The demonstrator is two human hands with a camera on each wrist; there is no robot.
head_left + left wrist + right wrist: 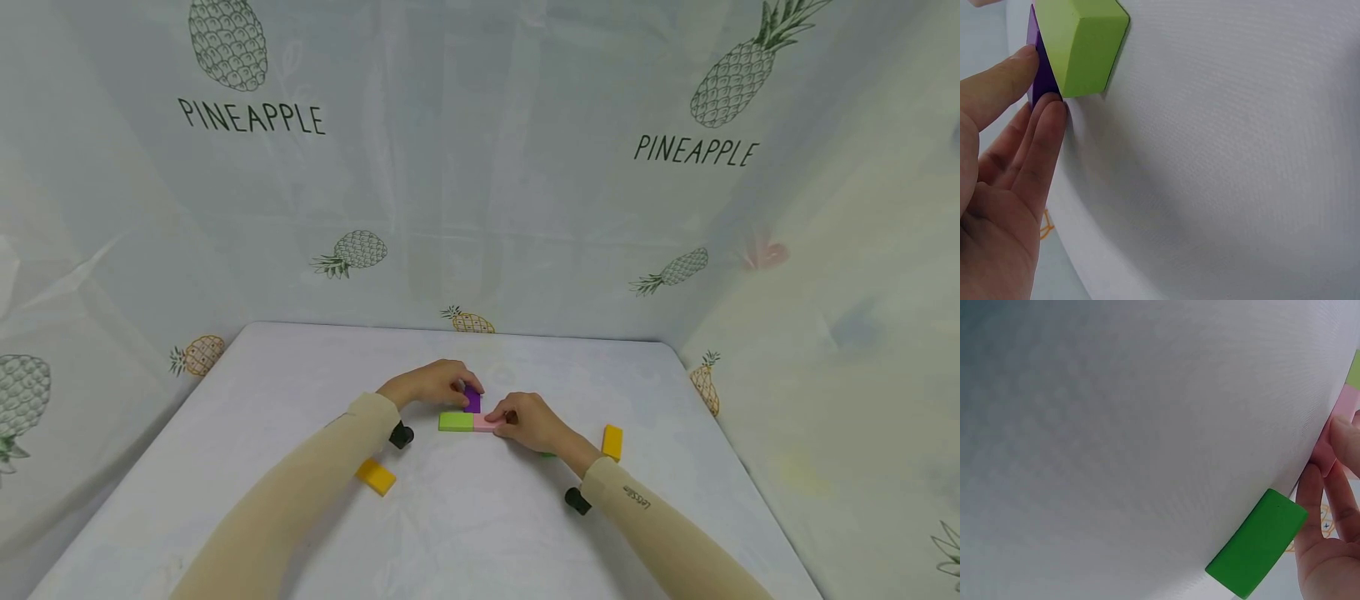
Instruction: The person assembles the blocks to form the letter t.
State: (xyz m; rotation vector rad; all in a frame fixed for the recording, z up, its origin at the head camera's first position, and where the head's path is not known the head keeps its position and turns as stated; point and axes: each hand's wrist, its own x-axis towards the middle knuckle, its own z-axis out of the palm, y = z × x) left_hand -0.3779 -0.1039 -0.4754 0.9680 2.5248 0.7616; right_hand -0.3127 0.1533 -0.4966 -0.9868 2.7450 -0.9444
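Note:
Around mid-table, a lime green block (455, 422) lies end to end with a pink block (482, 423). My right hand (534, 423) pinches the pink block at its right end, thumb on one side and fingertips on the other. Behind this pair, a purple block (472, 402) stands in the grip of my left hand (437, 383). In the left wrist view, the thumb and fingertips hold that purple block (1044, 78) close behind the lime green block (1094, 53); whether they touch cannot be told. Fingers hide part of the purple and pink blocks.
A green block (1257, 544) lies near my right hand, mostly hidden under the wrist in the head view. One yellow block (612, 442) is to the right, another yellow block (377, 477) beside the left forearm. A pineapple-print curtain (480, 192) hangs behind the white table (480, 533).

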